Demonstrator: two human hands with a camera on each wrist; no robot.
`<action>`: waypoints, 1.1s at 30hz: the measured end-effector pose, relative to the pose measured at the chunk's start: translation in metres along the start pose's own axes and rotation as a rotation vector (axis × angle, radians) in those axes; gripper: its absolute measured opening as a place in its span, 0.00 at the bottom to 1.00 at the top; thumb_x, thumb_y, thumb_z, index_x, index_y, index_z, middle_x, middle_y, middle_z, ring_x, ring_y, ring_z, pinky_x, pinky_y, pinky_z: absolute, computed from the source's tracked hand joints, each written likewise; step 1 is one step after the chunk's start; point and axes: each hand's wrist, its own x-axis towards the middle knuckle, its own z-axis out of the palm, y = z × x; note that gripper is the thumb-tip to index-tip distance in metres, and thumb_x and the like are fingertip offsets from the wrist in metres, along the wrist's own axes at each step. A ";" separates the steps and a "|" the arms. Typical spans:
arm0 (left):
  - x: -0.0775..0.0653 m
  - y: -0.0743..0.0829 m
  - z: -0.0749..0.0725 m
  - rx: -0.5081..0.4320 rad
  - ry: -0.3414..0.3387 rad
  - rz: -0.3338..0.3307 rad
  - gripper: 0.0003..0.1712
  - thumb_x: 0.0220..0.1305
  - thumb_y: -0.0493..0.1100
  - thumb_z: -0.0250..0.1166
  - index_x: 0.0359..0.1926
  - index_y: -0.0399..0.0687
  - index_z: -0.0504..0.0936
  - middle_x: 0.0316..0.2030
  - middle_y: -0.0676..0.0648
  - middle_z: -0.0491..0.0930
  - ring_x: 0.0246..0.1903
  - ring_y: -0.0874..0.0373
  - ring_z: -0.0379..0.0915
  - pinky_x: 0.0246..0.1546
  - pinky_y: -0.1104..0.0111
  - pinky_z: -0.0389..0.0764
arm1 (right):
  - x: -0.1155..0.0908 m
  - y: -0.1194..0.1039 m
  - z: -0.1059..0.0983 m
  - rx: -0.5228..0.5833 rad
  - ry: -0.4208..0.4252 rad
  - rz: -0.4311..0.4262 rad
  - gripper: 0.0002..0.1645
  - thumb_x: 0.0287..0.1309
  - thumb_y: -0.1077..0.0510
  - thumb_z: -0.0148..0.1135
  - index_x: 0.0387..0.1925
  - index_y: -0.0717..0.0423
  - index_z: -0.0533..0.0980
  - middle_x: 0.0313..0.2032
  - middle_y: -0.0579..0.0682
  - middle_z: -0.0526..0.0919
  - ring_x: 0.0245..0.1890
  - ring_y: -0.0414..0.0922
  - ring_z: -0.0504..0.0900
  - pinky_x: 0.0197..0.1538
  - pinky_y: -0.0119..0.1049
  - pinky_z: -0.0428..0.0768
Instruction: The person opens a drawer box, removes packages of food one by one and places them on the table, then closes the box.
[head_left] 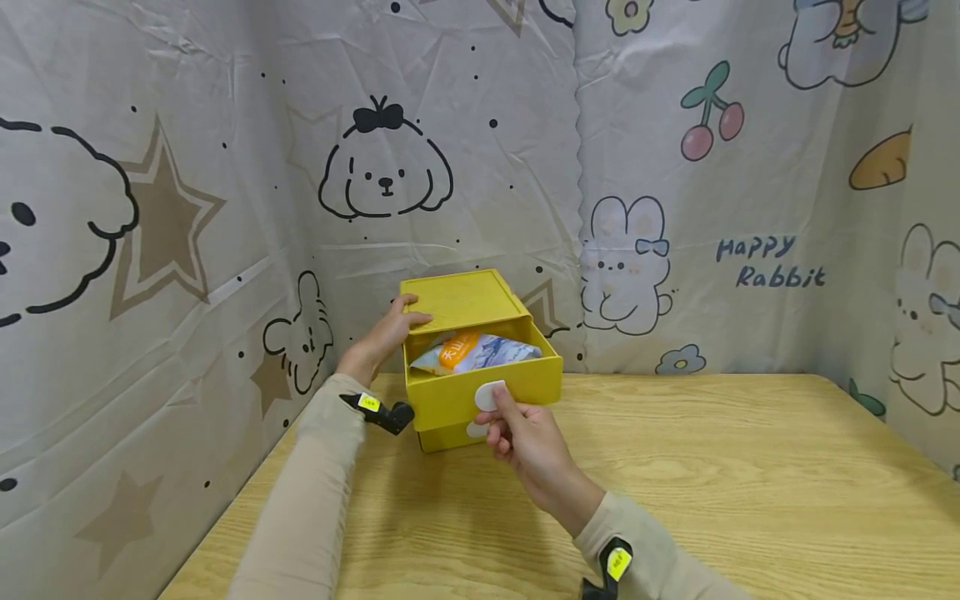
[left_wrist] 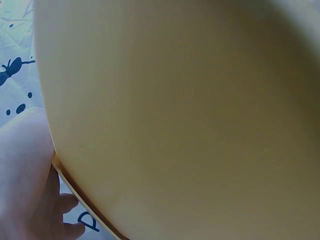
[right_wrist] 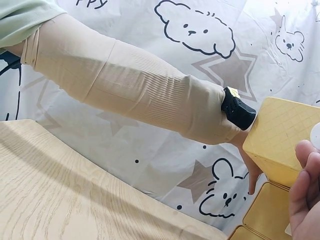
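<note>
A small yellow drawer box [head_left: 461, 300] stands on the table, its upper drawer [head_left: 444, 402] pulled out toward me. Inside that drawer lies a plastic packet [head_left: 495, 352] in blue, white and orange. My right hand [head_left: 536, 450] pinches the white round pull tab [head_left: 487, 396] on the drawer's front between thumb and fingers. My left hand [head_left: 386, 333] rests on the left edge of the box, fingertips lying on its top. In the left wrist view, the yellow surface fills most of the picture, with the left hand [left_wrist: 30, 185] at its edge.
Under the upper drawer sits a lower one with another white tab [head_left: 476, 430], partly hidden by the right hand. The wooden table [head_left: 712, 467] stretches to the right. Printed curtains [head_left: 480, 167] hang behind and at the sides, close to the box's left.
</note>
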 end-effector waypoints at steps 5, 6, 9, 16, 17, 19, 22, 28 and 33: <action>-0.001 0.001 -0.001 -0.002 0.002 -0.003 0.42 0.78 0.54 0.53 0.82 0.52 0.45 0.81 0.40 0.38 0.79 0.44 0.32 0.75 0.44 0.41 | -0.001 0.000 0.000 0.007 -0.002 0.002 0.32 0.77 0.41 0.55 0.31 0.65 0.84 0.18 0.46 0.76 0.18 0.35 0.69 0.24 0.26 0.69; -0.001 0.001 -0.001 -0.001 0.002 -0.004 0.42 0.78 0.54 0.53 0.82 0.52 0.45 0.81 0.40 0.38 0.79 0.44 0.32 0.74 0.44 0.41 | -0.001 0.000 0.000 0.008 -0.002 0.002 0.32 0.77 0.42 0.55 0.31 0.65 0.84 0.18 0.46 0.76 0.18 0.35 0.69 0.24 0.26 0.69; -0.001 0.001 0.000 0.002 0.002 -0.001 0.42 0.79 0.54 0.53 0.83 0.52 0.44 0.81 0.40 0.38 0.79 0.43 0.32 0.74 0.44 0.42 | -0.002 -0.001 -0.001 0.011 -0.006 -0.001 0.32 0.77 0.41 0.55 0.31 0.65 0.84 0.18 0.46 0.76 0.18 0.36 0.69 0.24 0.26 0.69; -0.002 0.000 0.000 0.000 0.002 0.011 0.41 0.79 0.54 0.53 0.82 0.52 0.44 0.81 0.40 0.37 0.79 0.42 0.32 0.74 0.43 0.42 | -0.003 -0.001 -0.001 0.009 -0.010 -0.002 0.32 0.77 0.41 0.55 0.31 0.65 0.84 0.19 0.46 0.76 0.18 0.36 0.69 0.24 0.26 0.69; -0.002 0.000 0.000 0.001 0.001 0.011 0.41 0.79 0.54 0.53 0.82 0.52 0.44 0.81 0.40 0.37 0.79 0.42 0.32 0.74 0.43 0.42 | -0.004 -0.001 -0.001 0.010 -0.009 -0.002 0.32 0.77 0.41 0.55 0.31 0.65 0.83 0.19 0.46 0.76 0.18 0.36 0.69 0.24 0.26 0.69; -0.001 0.000 0.000 0.002 -0.001 0.011 0.41 0.79 0.54 0.53 0.82 0.52 0.44 0.81 0.40 0.37 0.79 0.42 0.32 0.74 0.43 0.42 | -0.004 -0.001 -0.001 0.014 -0.008 -0.002 0.32 0.77 0.42 0.54 0.31 0.65 0.83 0.18 0.46 0.76 0.18 0.36 0.69 0.24 0.26 0.69; 0.000 -0.001 0.000 0.001 0.005 0.009 0.41 0.79 0.54 0.53 0.82 0.52 0.45 0.81 0.40 0.38 0.79 0.42 0.32 0.74 0.43 0.42 | -0.004 0.000 -0.001 0.021 -0.004 -0.003 0.31 0.78 0.43 0.53 0.30 0.65 0.83 0.18 0.46 0.75 0.18 0.36 0.69 0.24 0.26 0.69; 0.001 0.000 0.001 -0.005 0.015 0.007 0.41 0.78 0.52 0.53 0.82 0.50 0.45 0.81 0.40 0.38 0.79 0.43 0.33 0.74 0.44 0.43 | -0.005 -0.001 0.000 0.030 -0.005 -0.003 0.30 0.79 0.45 0.52 0.29 0.63 0.83 0.17 0.46 0.75 0.17 0.35 0.69 0.23 0.26 0.69; 0.001 0.001 0.001 -0.001 0.020 -0.001 0.41 0.78 0.53 0.54 0.82 0.50 0.45 0.81 0.39 0.39 0.79 0.43 0.34 0.74 0.44 0.43 | -0.005 -0.002 0.000 0.034 -0.009 -0.001 0.30 0.79 0.45 0.52 0.29 0.63 0.84 0.17 0.46 0.75 0.17 0.35 0.69 0.23 0.26 0.69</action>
